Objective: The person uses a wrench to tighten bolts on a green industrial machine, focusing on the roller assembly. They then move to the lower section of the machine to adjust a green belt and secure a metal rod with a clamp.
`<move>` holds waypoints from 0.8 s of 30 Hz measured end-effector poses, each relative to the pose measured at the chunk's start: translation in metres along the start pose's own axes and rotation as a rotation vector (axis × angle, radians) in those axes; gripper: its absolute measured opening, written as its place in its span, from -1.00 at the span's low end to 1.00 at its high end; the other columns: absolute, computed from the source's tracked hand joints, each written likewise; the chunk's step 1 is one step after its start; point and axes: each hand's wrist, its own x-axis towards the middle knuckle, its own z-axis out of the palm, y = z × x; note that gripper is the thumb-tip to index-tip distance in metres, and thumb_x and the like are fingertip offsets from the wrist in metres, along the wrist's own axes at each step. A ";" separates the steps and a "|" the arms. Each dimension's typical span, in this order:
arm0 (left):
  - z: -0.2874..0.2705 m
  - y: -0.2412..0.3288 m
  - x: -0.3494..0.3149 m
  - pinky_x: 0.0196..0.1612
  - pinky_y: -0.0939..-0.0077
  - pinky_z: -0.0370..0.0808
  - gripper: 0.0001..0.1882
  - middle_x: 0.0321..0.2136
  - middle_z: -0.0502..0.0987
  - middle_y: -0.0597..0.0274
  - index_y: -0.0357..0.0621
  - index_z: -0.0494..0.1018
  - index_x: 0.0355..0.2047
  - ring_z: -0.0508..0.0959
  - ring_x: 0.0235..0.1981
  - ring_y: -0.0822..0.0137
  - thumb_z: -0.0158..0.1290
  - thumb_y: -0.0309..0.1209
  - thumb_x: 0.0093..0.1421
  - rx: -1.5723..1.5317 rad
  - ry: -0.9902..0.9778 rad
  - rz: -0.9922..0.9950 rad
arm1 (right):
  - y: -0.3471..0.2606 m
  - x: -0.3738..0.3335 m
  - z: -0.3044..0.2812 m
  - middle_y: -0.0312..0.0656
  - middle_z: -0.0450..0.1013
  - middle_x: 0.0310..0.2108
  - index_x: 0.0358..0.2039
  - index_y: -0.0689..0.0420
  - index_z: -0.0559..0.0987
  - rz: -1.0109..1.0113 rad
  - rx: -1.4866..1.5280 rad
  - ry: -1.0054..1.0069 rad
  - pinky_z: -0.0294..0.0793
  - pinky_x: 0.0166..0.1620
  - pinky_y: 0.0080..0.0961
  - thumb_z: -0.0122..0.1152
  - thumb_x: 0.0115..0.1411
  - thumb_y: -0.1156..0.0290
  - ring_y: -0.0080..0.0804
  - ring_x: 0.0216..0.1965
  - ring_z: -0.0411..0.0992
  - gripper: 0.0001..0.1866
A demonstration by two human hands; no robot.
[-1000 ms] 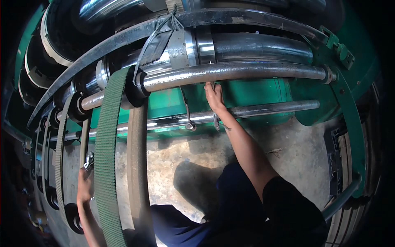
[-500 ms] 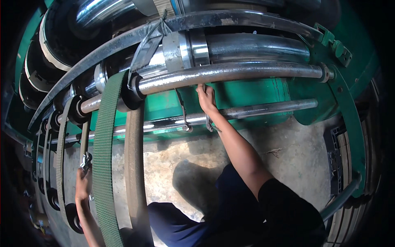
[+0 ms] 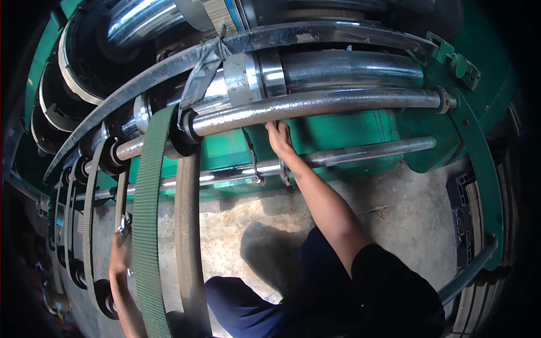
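Note:
My right hand is closed just under the upper steel shaft, at the green machine. Its fingertips are partly hidden by the shaft, and I cannot make out what is in its grip. A dark metal bracket hangs on the lower rod just below that wrist. On the left, my left hand is closed around a shiny metal tool, whose exact kind is unclear. This hand is between a wide green belt and a narrow pale belt.
A brown flat belt runs down beside the green one. Black pulleys carry the belts. A curved steel bar and large rollers lie beyond. At right are a green side arm and stacked boards.
My right hand has dropped slightly, away from the upper shaft. My left hand stays beside the green belt with the metal tool. The whole view has shifted a little.

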 end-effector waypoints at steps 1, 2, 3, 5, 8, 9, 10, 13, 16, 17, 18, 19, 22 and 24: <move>-0.006 -0.001 -0.004 -0.12 0.56 0.37 -0.75 -0.19 0.46 0.27 -0.34 0.35 -0.05 0.40 -0.21 0.48 -0.07 -0.42 0.36 0.051 0.016 0.010 | -0.020 -0.011 0.001 0.29 0.45 -0.36 -0.35 0.36 0.51 -0.009 0.030 -0.037 0.36 -0.12 -0.08 -0.05 0.19 0.10 0.17 -0.22 0.46 -0.53; -0.009 0.000 -0.003 -0.09 0.54 0.37 -0.73 -0.16 0.47 0.25 -0.35 0.33 -0.04 0.41 -0.20 0.46 -0.06 -0.39 0.37 0.103 0.015 0.020 | -0.025 -0.015 -0.004 0.27 0.47 -0.35 -0.35 0.34 0.54 0.022 0.058 -0.090 0.37 -0.07 -0.11 -0.04 0.21 0.03 0.17 -0.19 0.46 -0.48; -0.012 0.004 -0.002 -0.09 0.55 0.37 -0.72 -0.16 0.46 0.24 -0.35 0.33 -0.04 0.40 -0.20 0.47 -0.05 -0.39 0.37 0.093 0.030 0.001 | -0.023 -0.008 0.001 0.26 0.47 -0.35 -0.35 0.34 0.54 0.018 0.043 -0.044 0.37 -0.07 -0.12 -0.03 0.21 0.00 0.16 -0.19 0.46 -0.46; -0.001 0.014 0.005 -0.10 0.56 0.37 -0.72 -0.16 0.46 0.24 -0.35 0.33 -0.04 0.40 -0.19 0.47 -0.04 -0.38 0.36 0.050 0.033 -0.040 | 0.003 0.018 0.002 0.24 0.47 -0.36 -0.36 0.32 0.54 0.021 -0.018 0.059 0.37 -0.05 -0.14 -0.03 0.23 -0.05 0.12 -0.18 0.47 -0.44; 0.007 0.020 0.007 -0.11 0.55 0.38 -0.72 -0.19 0.46 0.25 -0.35 0.32 -0.03 0.39 -0.21 0.49 -0.05 -0.40 0.36 0.058 -0.011 -0.009 | 0.023 0.035 0.003 0.25 0.46 -0.20 -0.30 0.29 0.55 0.082 0.024 0.019 0.32 0.04 -0.14 -0.05 0.23 -0.12 0.13 -0.07 0.43 -0.39; 0.006 0.019 0.005 -0.12 0.55 0.38 -0.73 -0.20 0.46 0.26 -0.34 0.32 -0.03 0.38 -0.22 0.49 -0.05 -0.41 0.35 0.080 -0.019 -0.001 | 0.023 0.033 0.004 0.25 0.45 -0.18 -0.29 0.29 0.54 0.094 0.010 0.025 0.31 0.06 -0.14 -0.05 0.23 -0.12 0.13 -0.05 0.42 -0.39; -0.002 0.015 -0.003 -0.12 0.54 0.38 -0.73 -0.21 0.45 0.26 -0.34 0.31 -0.03 0.39 -0.22 0.49 -0.05 -0.42 0.34 0.097 -0.027 0.009 | 0.003 0.009 0.014 0.24 0.45 -0.17 -0.29 0.30 0.54 0.056 0.048 0.016 0.31 0.06 -0.13 -0.05 0.23 -0.14 0.14 -0.05 0.41 -0.37; -0.010 0.005 0.003 -0.21 0.52 0.38 -0.79 -0.31 0.46 0.30 -0.35 0.36 -0.10 0.39 -0.31 0.50 -0.07 -0.47 0.32 0.083 -0.032 0.049 | 0.005 0.015 0.016 0.26 0.44 -0.11 -0.21 0.32 0.54 0.064 0.028 0.037 0.30 0.08 -0.08 -0.04 0.22 -0.20 0.17 -0.01 0.40 -0.31; 0.014 0.010 0.016 -0.37 0.54 0.38 -0.82 -0.45 0.49 0.34 -0.39 0.48 -0.26 0.40 -0.43 0.52 -0.09 -0.51 0.32 0.014 0.035 0.156 | 0.037 0.049 0.004 0.41 0.39 -0.05 -0.01 0.51 0.43 0.127 -0.067 0.036 0.28 0.14 -0.07 -0.08 0.16 -0.38 0.30 0.10 0.32 -0.02; 0.009 -0.001 0.019 -0.38 0.55 0.40 -0.83 -0.46 0.51 0.36 -0.38 0.47 -0.27 0.44 -0.45 0.51 -0.10 -0.53 0.32 -0.112 -0.045 0.055 | 0.039 0.049 0.006 0.39 0.39 -0.04 -0.02 0.50 0.44 0.137 -0.090 0.092 0.30 0.12 -0.06 -0.08 0.15 -0.39 0.30 0.08 0.34 -0.01; 0.003 -0.011 0.012 -0.29 0.53 0.41 -0.84 -0.38 0.50 0.32 -0.36 0.44 -0.20 0.46 -0.36 0.48 -0.11 -0.54 0.33 -0.132 -0.079 0.012 | 0.030 0.039 0.006 0.39 0.41 -0.05 -0.02 0.50 0.44 0.185 -0.054 -0.002 0.31 0.13 -0.07 -0.08 0.14 -0.39 0.27 0.08 0.36 -0.01; -0.003 -0.017 0.010 -0.19 0.51 0.43 -0.83 -0.30 0.50 0.28 -0.35 0.41 -0.14 0.47 -0.27 0.44 -0.13 -0.55 0.34 -0.156 -0.110 -0.018 | 0.012 0.030 0.002 0.39 0.42 -0.06 -0.01 0.50 0.44 0.222 -0.015 -0.086 0.31 0.14 -0.09 -0.07 0.14 -0.40 0.24 0.07 0.37 0.00; -0.044 -0.093 0.008 0.06 0.46 0.33 -0.76 -0.11 0.43 0.19 -0.31 0.31 0.00 0.40 -0.05 0.37 -0.18 -0.58 0.34 0.092 0.003 0.105 | -0.010 0.013 -0.029 0.32 0.46 -0.08 -0.03 0.40 0.50 0.168 0.041 -0.516 0.34 0.15 -0.19 -0.01 0.11 -0.39 0.13 0.08 0.40 -0.06; -0.040 -0.083 0.011 0.16 0.44 0.23 -0.73 -0.05 0.37 0.16 -0.30 0.26 0.04 0.33 0.04 0.36 -0.18 -0.58 0.34 0.019 -0.032 0.050 | 0.007 0.007 -0.057 0.12 0.54 -0.23 -0.04 0.26 0.54 -0.018 -0.211 -0.239 0.42 0.02 -0.26 0.03 0.19 -0.24 -0.07 -0.11 0.51 -0.27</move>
